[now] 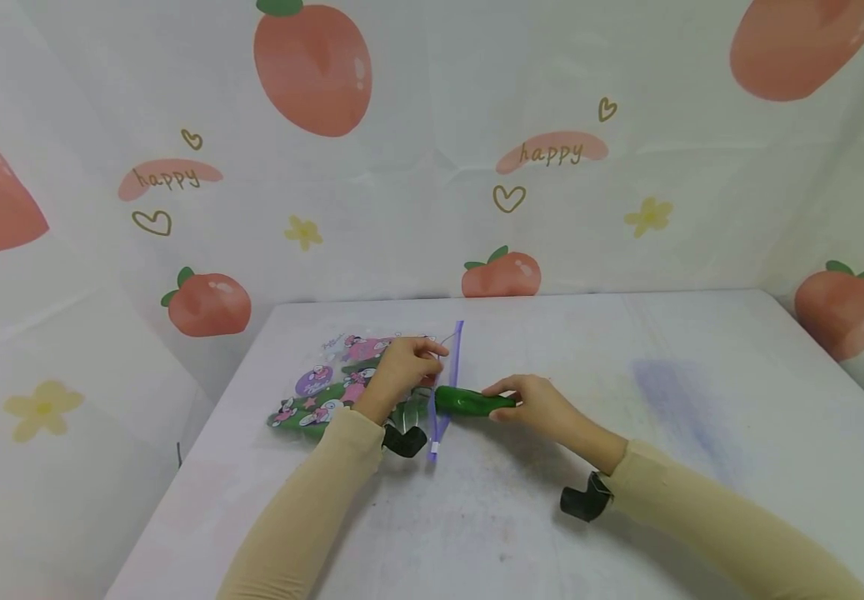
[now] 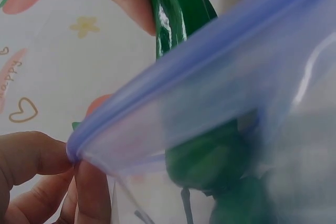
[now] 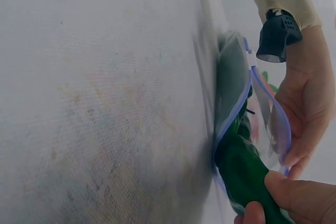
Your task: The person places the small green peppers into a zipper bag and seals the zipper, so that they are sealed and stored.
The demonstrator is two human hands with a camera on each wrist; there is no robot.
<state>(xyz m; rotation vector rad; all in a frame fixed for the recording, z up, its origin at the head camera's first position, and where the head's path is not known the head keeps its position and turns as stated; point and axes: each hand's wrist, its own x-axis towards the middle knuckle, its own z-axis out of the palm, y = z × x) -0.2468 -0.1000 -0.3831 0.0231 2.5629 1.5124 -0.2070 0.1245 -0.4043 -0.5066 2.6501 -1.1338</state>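
Note:
A clear zip bag [image 1: 315,382] with printed cartoon figures lies at the left of the table, its purple zip edge [image 1: 457,354] facing right. My left hand [image 1: 404,365] pinches that edge between thumb and finger, and the mouth gapes in the right wrist view. With thumb and fingers, my right hand [image 1: 544,408] grips one end of a long, glossy green pepper [image 1: 472,402]. The pepper's other end is inside the bag's mouth. Through the film in the left wrist view show more dark green pieces [image 2: 244,200], blurred by the plastic.
A white slider [image 1: 434,448] sits at the near end of the zip edge. The white table [image 1: 551,542] carries a purple stain [image 1: 675,400] on the right. Behind it hangs a cloth [image 1: 417,217] printed with peaches. Black wrist cameras [image 1: 585,498] are strapped below both sleeves.

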